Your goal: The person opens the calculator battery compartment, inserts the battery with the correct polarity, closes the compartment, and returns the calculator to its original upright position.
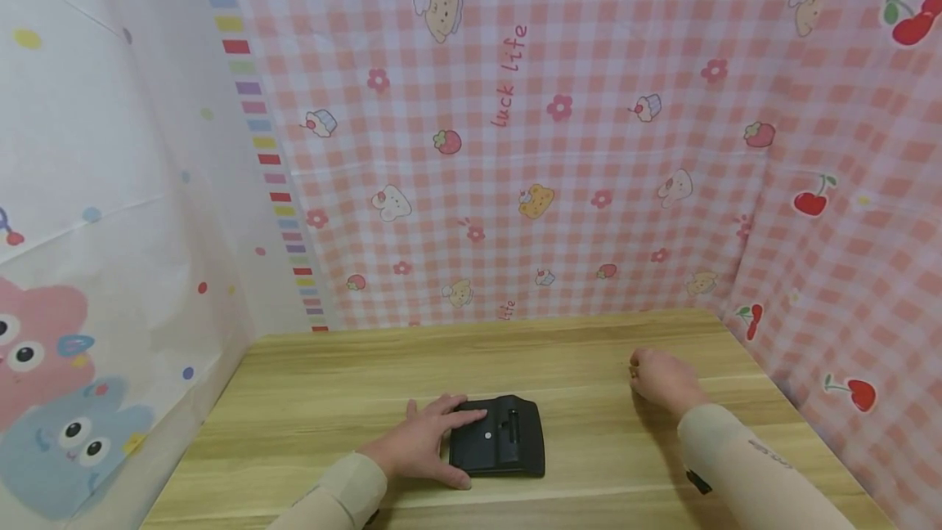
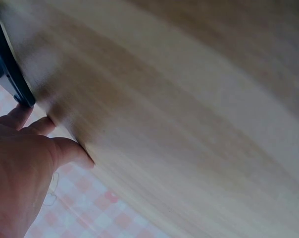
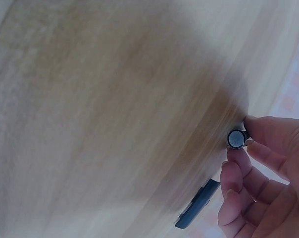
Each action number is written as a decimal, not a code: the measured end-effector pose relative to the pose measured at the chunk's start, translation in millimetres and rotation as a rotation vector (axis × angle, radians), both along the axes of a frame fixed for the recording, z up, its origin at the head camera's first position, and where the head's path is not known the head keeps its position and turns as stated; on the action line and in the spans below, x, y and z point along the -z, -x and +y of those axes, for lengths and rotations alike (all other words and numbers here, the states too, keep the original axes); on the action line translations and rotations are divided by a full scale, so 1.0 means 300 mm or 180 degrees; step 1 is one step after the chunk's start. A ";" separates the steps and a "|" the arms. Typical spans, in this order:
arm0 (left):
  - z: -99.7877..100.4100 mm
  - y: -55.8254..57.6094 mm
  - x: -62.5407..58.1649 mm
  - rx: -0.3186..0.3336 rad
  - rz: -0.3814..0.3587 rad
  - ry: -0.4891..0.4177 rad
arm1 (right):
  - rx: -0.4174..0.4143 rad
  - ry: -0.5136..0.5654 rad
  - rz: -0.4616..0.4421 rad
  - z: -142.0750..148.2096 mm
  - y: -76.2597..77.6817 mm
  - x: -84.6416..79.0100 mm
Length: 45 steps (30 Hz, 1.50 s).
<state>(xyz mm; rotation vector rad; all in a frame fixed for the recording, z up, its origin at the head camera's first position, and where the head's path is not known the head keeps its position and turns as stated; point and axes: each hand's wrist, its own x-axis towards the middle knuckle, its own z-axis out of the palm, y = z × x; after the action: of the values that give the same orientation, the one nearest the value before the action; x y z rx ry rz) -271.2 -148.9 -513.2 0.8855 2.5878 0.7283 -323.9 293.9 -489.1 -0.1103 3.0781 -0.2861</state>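
Observation:
A flat black device (image 1: 474,456), looking like a calculator lying face down, rests on the table with a narrow recess (image 1: 513,426) in its upward side. My left hand (image 1: 423,440) lies at its left edge, fingers spread across the far part and thumb by the near left corner. In the left wrist view the device (image 2: 13,64) shows only edge-on, beside the fingertips. To the right, my right hand (image 1: 662,380) pinches a small cylindrical battery (image 3: 236,139) between thumb and fingertips, its silver end facing the wrist camera. Close by those fingers is a small dark strip-like piece (image 3: 198,204).
The wood-grain table (image 1: 324,399) reaches back to a pink checked cloth (image 1: 515,145) hung as a wall. White printed cloth (image 1: 147,211) hangs on the left, and cherry-printed cloth (image 1: 846,285) along the right side.

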 end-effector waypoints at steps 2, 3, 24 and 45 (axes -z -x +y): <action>-0.001 0.000 0.000 0.0001 0.0000 -0.0001 | 0.0007 -0.0006 0.0000 -0.001 0.000 0.001; -0.001 0.000 0.000 0.0006 -0.0002 -0.0004 | 0.0007 -0.0007 0.0002 -0.001 0.000 0.002; -0.002 0.000 -0.002 0.0001 -0.0019 -0.0022 | -0.0003 0.0052 -0.0055 -0.009 0.002 0.006; -0.003 0.004 0.008 -0.0003 -0.0019 -0.0023 | -0.0013 0.0196 -0.0011 0.003 -0.005 -0.002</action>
<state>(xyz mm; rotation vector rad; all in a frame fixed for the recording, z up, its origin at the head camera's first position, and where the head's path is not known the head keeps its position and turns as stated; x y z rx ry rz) -272.5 -150.0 -515.6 0.8830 2.5822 0.7400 -322.3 294.7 -488.6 -0.1184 3.0660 -0.3806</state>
